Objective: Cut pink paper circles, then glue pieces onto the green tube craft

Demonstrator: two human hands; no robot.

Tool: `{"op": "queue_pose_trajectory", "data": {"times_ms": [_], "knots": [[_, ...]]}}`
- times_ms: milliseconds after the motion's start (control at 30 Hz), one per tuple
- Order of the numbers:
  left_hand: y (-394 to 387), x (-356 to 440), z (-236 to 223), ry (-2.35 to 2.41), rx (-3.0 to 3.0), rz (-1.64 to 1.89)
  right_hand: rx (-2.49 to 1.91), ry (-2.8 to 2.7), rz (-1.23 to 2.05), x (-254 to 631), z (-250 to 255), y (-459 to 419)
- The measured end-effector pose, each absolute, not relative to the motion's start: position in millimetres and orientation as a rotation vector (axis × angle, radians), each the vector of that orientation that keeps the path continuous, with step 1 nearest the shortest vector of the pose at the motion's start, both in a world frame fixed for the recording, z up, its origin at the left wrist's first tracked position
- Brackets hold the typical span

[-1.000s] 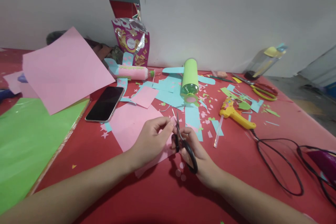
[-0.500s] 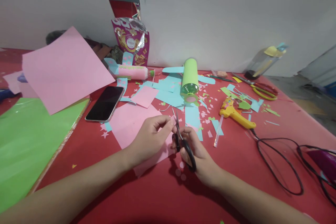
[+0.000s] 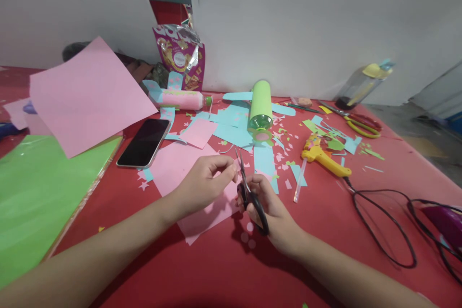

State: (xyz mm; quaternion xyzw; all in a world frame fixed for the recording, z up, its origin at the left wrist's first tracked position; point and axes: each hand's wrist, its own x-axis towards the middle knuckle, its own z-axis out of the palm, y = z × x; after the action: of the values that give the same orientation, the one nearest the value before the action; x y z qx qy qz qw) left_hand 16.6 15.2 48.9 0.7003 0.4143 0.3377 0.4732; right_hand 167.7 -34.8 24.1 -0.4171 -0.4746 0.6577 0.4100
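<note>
My right hand (image 3: pixel 269 207) grips black-handled scissors (image 3: pixel 258 214), fingers in the loops, blades pointing up and away from me and slightly parted. Between the thumb and fingertips of my left hand (image 3: pixel 207 180) is a small piece of pink paper (image 3: pixel 236 164), mostly hidden, right beside the blades. Below my left hand lies a large pink sheet (image 3: pixel 175 166) on the red table. Three small pink paper circles (image 3: pixel 249 237) rest under the scissors.
Behind my hands stand a green paper-covered bottle (image 3: pixel 262 101) and a pink one on its side (image 3: pixel 184 100), among blue scraps. A phone (image 3: pixel 144 143) lies left. At right are a yellow glue gun (image 3: pixel 325 159) with a looping cord and red-and-yellow scissors (image 3: pixel 363 126).
My left hand has drawn slightly up and left, uncovering more of the large pink sheet. The scissors stay nearly in place, with their handles a little closer together.
</note>
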Motion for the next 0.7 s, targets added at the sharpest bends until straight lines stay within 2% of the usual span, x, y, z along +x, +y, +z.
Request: {"op": "queue_pose_trajectory", "data": {"times_ms": [700], "knots": [[32.1, 0.9, 60.4, 0.954, 1.818, 0.564, -1.076, -1.170, 1.654, 166.9, 20.9, -34.0]]}}
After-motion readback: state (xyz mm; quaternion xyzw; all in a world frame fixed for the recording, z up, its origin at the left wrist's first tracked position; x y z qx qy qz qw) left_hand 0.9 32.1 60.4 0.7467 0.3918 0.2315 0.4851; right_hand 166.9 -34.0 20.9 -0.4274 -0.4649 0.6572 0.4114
